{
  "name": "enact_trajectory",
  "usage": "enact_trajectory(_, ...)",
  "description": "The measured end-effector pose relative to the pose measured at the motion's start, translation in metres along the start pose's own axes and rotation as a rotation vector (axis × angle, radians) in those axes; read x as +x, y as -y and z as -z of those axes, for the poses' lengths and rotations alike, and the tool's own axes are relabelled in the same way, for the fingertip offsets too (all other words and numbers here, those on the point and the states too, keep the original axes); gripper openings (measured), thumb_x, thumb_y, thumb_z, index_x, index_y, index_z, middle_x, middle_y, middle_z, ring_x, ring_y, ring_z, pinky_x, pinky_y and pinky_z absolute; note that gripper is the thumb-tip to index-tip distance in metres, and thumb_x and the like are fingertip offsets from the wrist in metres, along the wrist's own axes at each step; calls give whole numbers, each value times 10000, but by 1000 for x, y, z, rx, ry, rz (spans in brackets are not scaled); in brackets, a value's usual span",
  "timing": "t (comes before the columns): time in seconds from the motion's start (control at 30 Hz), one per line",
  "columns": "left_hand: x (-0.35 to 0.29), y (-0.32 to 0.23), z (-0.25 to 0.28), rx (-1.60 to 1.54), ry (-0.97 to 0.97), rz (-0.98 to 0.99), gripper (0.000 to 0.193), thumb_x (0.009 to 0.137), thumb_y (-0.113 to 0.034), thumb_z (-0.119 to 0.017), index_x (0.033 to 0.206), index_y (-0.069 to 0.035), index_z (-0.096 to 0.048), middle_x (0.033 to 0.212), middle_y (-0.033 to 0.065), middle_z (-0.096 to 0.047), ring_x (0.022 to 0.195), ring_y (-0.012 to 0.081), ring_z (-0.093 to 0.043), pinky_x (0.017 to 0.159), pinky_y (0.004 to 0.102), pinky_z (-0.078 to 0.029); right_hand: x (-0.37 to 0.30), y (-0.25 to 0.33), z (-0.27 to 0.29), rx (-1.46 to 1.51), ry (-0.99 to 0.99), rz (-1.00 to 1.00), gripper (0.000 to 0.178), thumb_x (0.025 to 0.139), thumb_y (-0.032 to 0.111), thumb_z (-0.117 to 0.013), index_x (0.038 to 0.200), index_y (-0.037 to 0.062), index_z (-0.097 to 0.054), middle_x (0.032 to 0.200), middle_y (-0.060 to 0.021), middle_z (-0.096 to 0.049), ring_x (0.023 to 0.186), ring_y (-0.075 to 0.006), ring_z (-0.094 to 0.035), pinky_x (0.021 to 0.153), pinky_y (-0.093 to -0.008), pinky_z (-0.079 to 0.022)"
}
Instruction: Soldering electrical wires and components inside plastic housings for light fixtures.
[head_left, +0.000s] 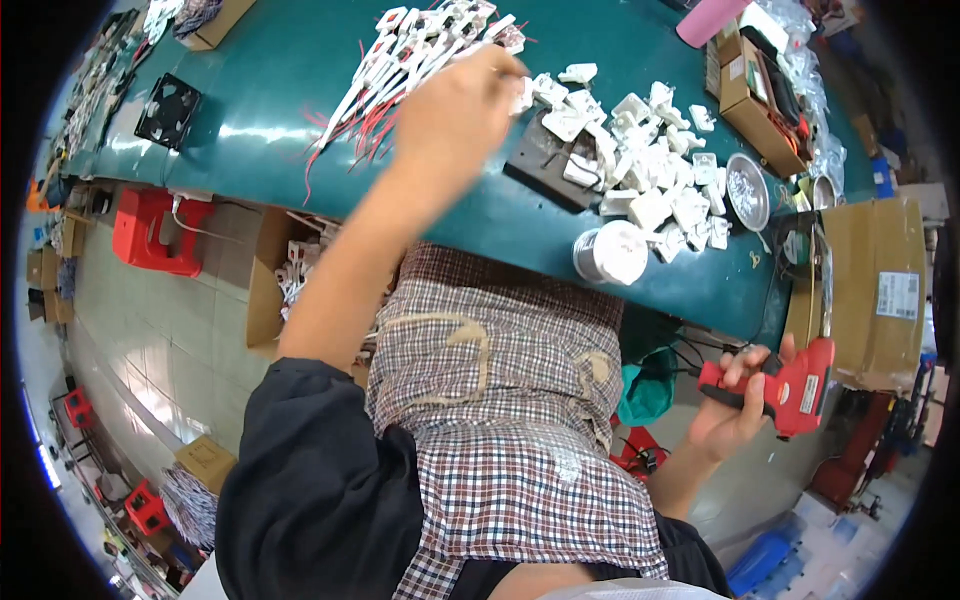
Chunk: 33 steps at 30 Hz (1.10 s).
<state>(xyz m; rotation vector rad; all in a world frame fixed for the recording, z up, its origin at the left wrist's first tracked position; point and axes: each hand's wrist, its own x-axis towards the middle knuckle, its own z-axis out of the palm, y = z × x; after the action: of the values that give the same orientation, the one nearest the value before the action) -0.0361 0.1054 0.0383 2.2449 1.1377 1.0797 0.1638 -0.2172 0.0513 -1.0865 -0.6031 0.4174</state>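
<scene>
My left hand (462, 108) is over the far middle of the bench, its fingers curled and smeared by motion. It is beside a pile of white plastic parts with red wires (420, 55); whether it holds anything cannot be made out. Just right of it lies a dark block (548, 165) with white parts on its edge, by a heap of loose white plastic pieces (650, 160). My right hand (735, 410), off the bench's right front, is closed round the grip of a red pistol-shaped electric screwdriver (805, 390).
A white-lidded jar (615, 252) stands near the front edge of the green bench (260, 110). Right of the heap is a metal bowl (747, 192) of small parts. A black fan (168, 110) lies left; cardboard boxes (870, 290) stand right. A red stool (150, 235) is on the floor.
</scene>
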Motion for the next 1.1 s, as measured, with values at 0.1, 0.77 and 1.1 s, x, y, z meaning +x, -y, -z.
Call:
enact_trajectory(0.1, 48, 68, -21, 204, -102, 39, 154, 894, -212, -672, 1006, -112, -712, 867, 64, -734, 816, 284, -703, 703, 405, -550, 5, 0, 0, -54, -73, -20, 555, 915, 50, -613, 1431, -15, -420, 956, -79, -567, 667, -116, -492, 687, -291, -438)
enact_trajectory(0.77, 114, 91, 12, -992, 92, 387, 421, 990, -52, -565, 1396, -48, -453, 1350, 131, -525, 949, 118, -652, 818, 281, -556, 32, 0, -9, -144, -29, -34, 531, 903, 48, -620, 1393, -24, -428, 916, -73, -559, 564, -90, -462, 605, -266, -446)
enact_trajectory(1.1, 16, -52, 12, -887, 451, 308, 433, 986, -160, -340, 1305, 51, -543, 1043, 177, -719, 518, 32, -436, 433, 168, -331, 62, -14, -68, -172, 128, 77, 516, 846, -127, -630, 1309, 15, -454, 967, -67, -510, 832, -187, -579, 766, -337, -527)
